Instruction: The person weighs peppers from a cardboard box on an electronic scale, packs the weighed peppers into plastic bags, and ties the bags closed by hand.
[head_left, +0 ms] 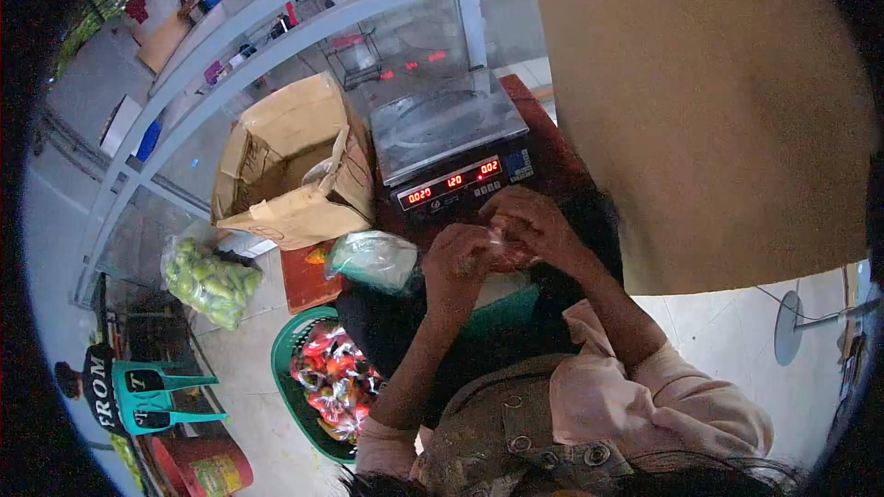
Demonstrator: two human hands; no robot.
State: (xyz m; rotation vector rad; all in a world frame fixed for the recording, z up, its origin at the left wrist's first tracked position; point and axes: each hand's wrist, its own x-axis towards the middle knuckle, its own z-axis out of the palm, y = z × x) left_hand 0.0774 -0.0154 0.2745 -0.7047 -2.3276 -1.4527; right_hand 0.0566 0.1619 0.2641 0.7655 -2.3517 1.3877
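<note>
My left hand point(455, 262) and my right hand point(536, 226) meet above my lap, fingers closed on a small clear plastic bag point(502, 253) with something reddish inside. Its contents are partly hidden by my fingers. Just beyond the hands stands a digital scale point(451, 133) with lit red digits and a bare metal pan. Left of my left hand lies a bundle of clear plastic bags point(376, 260). Lower down, a green basket point(287, 396) on the floor holds several clear bags of red peppers point(336, 373).
An open cardboard box point(295, 221) stands left of the scale on the reddish table point(308, 285). A large bag of green peppers point(212, 281) is farther left. A brown panel point(709, 120) looms at right. Behind the scale runs a glass partition point(414, 28). A teal chair point(175, 396) stands lower left.
</note>
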